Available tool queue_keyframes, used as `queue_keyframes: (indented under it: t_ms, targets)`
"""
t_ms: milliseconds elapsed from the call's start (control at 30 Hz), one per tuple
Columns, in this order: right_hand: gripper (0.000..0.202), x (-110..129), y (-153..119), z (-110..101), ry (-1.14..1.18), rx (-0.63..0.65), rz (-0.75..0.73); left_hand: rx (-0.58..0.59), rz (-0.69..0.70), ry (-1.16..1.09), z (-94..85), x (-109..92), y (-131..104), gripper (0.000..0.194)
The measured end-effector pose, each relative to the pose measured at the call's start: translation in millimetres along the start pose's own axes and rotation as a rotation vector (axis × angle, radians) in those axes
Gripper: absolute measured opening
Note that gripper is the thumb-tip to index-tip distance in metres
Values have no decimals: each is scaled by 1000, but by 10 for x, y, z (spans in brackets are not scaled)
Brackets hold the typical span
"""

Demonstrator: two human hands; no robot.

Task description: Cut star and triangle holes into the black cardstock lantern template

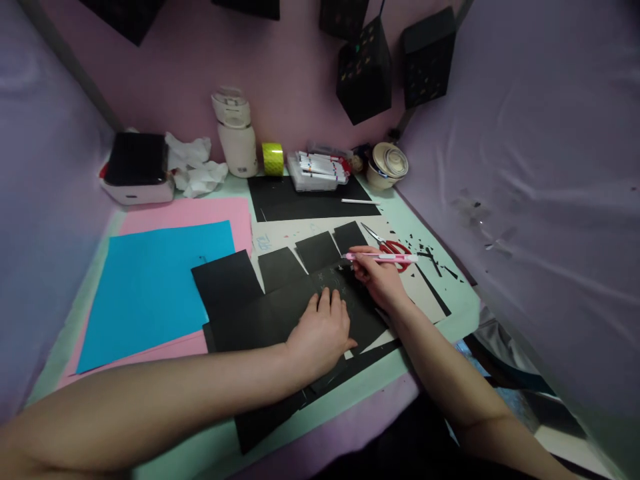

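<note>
My left hand (pixel 321 331) lies flat on a sheet of black card (pixel 280 310), fingers stretched out. The card's far edge is cut into several flaps, and faint light marks show near my fingertips. In my right hand (pixel 379 279) is a pink craft knife (pixel 385 257), its tip end at the card's upper right and its body pointing to the right. Just behind that hand lie red-handled scissors (pixel 395 250) with the blades pointing away to the left. Whether the knife's blade touches the card, I cannot tell.
Blue paper (pixel 160 293) lies on pink sheets (pixel 185 210) at left. Black scraps (pixel 440 260) litter the right side. Along the back stand a white bottle (pixel 237 137), yellow tape (pixel 273 159), a box of pens (pixel 320 170) and a lidded pot (pixel 387 165). Black boxes (pixel 367 73) hang above.
</note>
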State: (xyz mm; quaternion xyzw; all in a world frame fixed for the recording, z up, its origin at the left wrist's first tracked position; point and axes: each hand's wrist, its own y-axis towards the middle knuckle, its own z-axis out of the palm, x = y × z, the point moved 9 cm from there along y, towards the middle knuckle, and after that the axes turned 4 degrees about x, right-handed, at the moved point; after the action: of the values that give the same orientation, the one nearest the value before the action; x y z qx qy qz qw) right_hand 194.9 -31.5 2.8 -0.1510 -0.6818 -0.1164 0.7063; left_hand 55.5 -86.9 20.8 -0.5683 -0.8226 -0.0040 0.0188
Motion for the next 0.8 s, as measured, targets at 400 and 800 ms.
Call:
queue_keyframes:
  t_ms: [400,800]
  targets:
    - [14,225,69,166,-466,103,-101,26,-46,-131,5,145,22,76]
    - [10,346,130,102,-605,100,-212,113,57,-217,53,191,122,75]
